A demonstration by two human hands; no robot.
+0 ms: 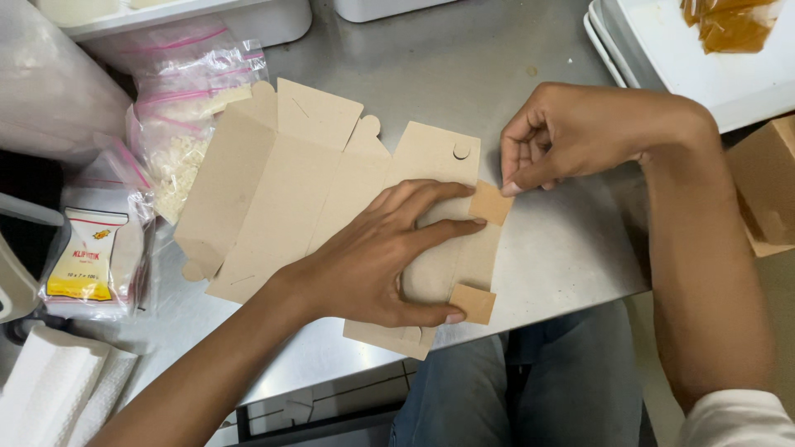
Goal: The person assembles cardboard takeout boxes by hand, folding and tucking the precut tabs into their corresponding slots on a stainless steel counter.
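- Cardboard box blank, brown, unfolded, lying flat on the steel worktop near its front edge; flaps and tabs spread out, two small square tabs at its right side.
- Left hand: palm down on the blank's right panel, fingers spread wide and pressing it flat, grip closed on nothing.
- Right hand: at the blank's upper right corner, thumb and forefinger pinched together, thumb tip touching the upper square tab.
- Lower square tab: beside the left thumb tip.
- Clear zip bags with pink seals, holding pale crumbly pieces: left of the blank, its edge touching them.
- Small packet, white and yellow, inside a clear bag: far left.
- Folded white paper towels: lower left corner.
- White tray: upper right, with amber film on it.
- Another brown carton: right edge.
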